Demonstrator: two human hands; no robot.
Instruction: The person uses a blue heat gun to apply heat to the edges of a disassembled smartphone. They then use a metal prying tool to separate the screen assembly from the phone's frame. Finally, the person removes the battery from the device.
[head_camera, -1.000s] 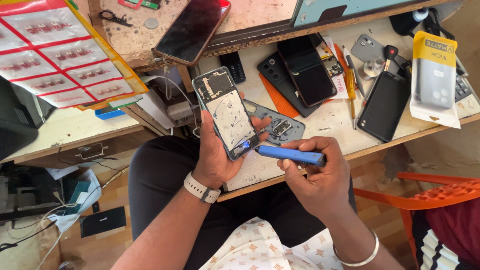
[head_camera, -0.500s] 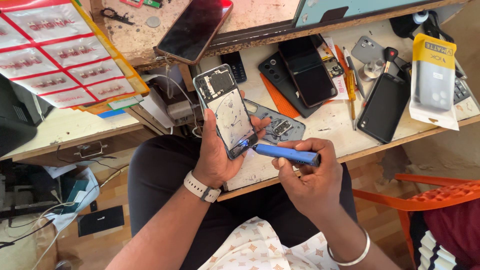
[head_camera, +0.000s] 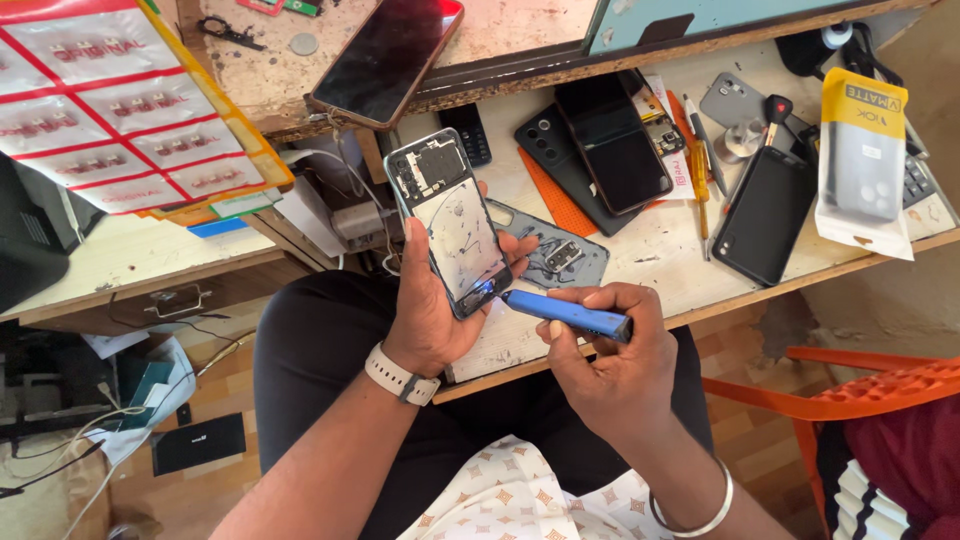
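opened phone (head_camera: 452, 225) in left hand (head_camera: 432, 310), blue screwdriver (head_camera: 566, 314)

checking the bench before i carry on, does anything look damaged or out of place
The opened phone in the left hand has its back off, insides bare. On the upper shelf, a dark phone overhangs the edge. Loose phones and covers crowd the desk.

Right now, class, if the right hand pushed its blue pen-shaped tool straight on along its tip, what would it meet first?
Probably the lower end of the opened phone in the left hand; the right hand aims the blue tool there.
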